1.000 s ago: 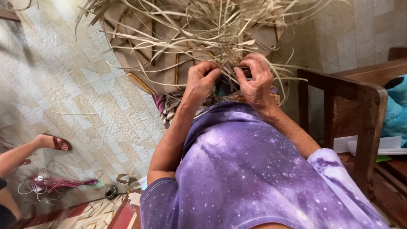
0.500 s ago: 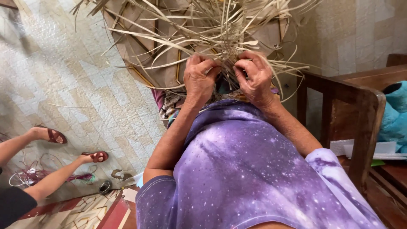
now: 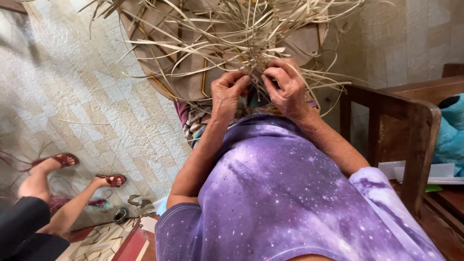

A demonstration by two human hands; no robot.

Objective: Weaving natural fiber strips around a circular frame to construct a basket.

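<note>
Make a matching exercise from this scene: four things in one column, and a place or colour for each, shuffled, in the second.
Things:
1. pale straw strips
2. left hand
3. wooden chair frame
4. sandalled feet

Places or colours:
A. dark brown, at the right of the picture
B. on the tiled floor, lower left of the picture
C. fanning out above both hands
D. pinching strips beside the right hand

Pairs: 1-C, 2-D, 3-A, 4-B

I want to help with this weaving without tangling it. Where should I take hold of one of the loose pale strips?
Probably near its base, close to the woven patch where the left hand and right hand pinch. The pale strips fan outward with curling free ends, so come from the side, along a strip's flat face.
</note>
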